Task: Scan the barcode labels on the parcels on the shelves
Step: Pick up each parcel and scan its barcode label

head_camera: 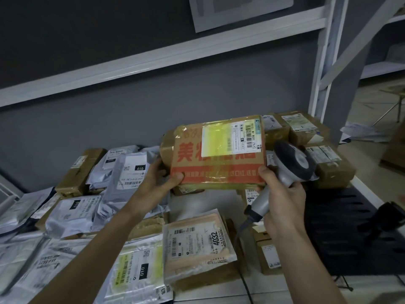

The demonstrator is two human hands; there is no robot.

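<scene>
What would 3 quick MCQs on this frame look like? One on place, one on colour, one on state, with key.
1. Where is the barcode label on the held box?
A. upper right of its face
B. lower left
C. underneath

2. What colour is the large print on the box?
A. blue
B. red
C. green

3. What does the right hand do?
A. hangs idle
B. presses flat on a bag
C. grips the scanner

Key: 1 A, the label sits by the top right corner. 2 B, the characters and lower band are red. 3 C, the fingers wrap the scanner handle while the thumb steadies the box that the left hand holds.
</scene>
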